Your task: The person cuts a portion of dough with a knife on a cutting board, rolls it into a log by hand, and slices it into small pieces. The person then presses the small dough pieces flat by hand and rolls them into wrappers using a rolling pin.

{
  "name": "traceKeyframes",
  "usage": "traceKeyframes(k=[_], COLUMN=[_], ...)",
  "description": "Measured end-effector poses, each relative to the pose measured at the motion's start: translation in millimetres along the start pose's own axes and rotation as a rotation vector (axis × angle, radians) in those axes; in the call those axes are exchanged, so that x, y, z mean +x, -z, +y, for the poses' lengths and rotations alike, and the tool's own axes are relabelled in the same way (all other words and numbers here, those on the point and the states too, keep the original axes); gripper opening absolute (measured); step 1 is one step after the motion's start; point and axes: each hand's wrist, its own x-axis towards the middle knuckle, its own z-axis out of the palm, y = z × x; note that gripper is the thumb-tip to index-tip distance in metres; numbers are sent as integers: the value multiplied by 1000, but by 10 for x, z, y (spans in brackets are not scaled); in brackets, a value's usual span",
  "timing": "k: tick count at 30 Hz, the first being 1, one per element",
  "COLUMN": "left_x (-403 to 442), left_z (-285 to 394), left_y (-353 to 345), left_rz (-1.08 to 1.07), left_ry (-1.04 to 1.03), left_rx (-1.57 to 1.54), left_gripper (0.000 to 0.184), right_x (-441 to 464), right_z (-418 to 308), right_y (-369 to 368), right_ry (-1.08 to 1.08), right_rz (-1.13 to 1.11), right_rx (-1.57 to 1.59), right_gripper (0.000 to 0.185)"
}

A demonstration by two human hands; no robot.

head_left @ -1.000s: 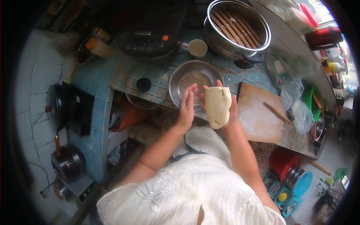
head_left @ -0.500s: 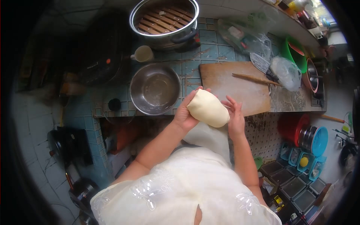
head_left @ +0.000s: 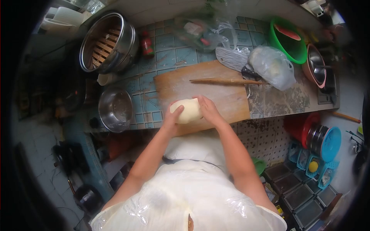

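Having been shifted from beside the steel basin point(head_left: 115, 107) to the wooden board point(head_left: 223, 92), a dough lump point(head_left: 189, 111) is held two-handed.
Over the board's near edge, it is clasped between left hand point(head_left: 171, 117) and right hand point(head_left: 207, 109); work now seems to be centred there.

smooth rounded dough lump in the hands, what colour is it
Pale cream; the smooth, rounded dough lump shows best in the head view.

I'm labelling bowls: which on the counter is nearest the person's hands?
The steel bowl, left of the left hand; the green bowl and pink bowl are farther away beyond the right hand.
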Motion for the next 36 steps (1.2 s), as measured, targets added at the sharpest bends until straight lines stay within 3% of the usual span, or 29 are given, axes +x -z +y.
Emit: traceKeyframes(k=[3,4,5,8,10,11,12,14,16,20,24,26,28,29,30,31,32,34,36], left_x=[91,111,119,151,132,140,180,131,212,246,206,167,88,57,12,2,46,176,319], left_z=[-137,-187,-234,-316,-348,-344,-292,-270,-234,-348,-479,-472,-324,-233,-131,-77,-63,-54,-62], left_y=[-95,-102,-93,-39,21,67,86,145,132,163,294,325,218,163,108,83,71,20,12], left_rz=[159,239,244,262,322,339,370,452,472,528,521,521,579,582,573,546,546,350,310], left_ry=[-22,-49,-47,-55,-87,-85,-102,-109,-158,-171,-165,-192,-162,-162,-312,-468,-467,-610,-577], left_rx=[-100,-112,-114,-141,-108,-108,-96,-91,13,53,209,320,860,854,1187,1519,1516,1661,1636], left_gripper=[59,59,59,62,65,65,65,66,67,67,74,78,88,88,91,93,93,89,85], right_x=[124,128,140,213,328,525,644,909,1133,1331,1308,1285,1164,1073,939,777,616,253,-90], right_z=[37,65,88,130,96,226,53,165,201,182,317,434,227,80,-71,-232,-330,-374,-438], right_y=[57,26,25,88,407,648,1024,1532,1803,1842,1891,1918,1877,1830,1764,1677,1563,1255,855], right_ry=[150,211,274,286,312,426,462,433,156,49,44,89,154,216,218,236,253,336,358], right_rz=[66,50,35,-99,-1,203,342,427,180,55,70,156,174,188,181,150,125,157,105], right_rx=[61,-94,-248,-259,-512,-539,-775,-989,-1243,-1407,-1426,-1232,-1261,-1289,-1293,-1234,-1175,-902,-581], right_gripper=[28,28,28,26,26,27,35,49,57,61,63,63,61,60,60,57,54,51,46])
